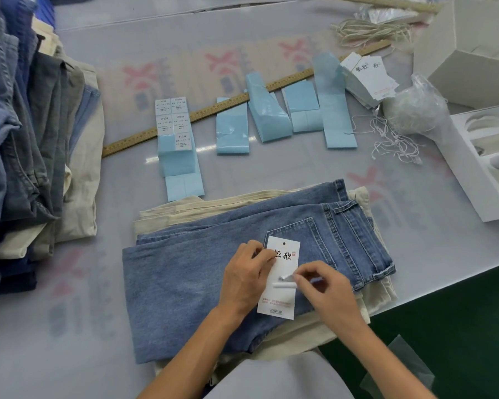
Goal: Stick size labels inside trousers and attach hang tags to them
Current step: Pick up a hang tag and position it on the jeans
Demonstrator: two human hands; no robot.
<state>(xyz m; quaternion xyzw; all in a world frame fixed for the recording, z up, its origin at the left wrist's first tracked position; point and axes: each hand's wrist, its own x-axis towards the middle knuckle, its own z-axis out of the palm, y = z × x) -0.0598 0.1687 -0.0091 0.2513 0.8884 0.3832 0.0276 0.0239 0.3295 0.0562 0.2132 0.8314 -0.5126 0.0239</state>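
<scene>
Folded blue jeans (202,269) lie on cream trousers (314,338) at the table's near edge. A white hang tag (283,263) with black characters lies on the jeans by the back pocket. My left hand (247,279) pinches the tag's left edge near its top. My right hand (326,286) pinches a small white sticker (284,279), blurred, over the tag's middle. A sheet of white size labels (173,119) on blue backing lies further back.
Several blue backing strips (232,131) and a long wooden ruler (213,109) lie mid-table. Spare hang tags (369,76), loose strings (386,136) and white boxes (470,53) sit at the right. A pile of trousers (26,139) fills the left side.
</scene>
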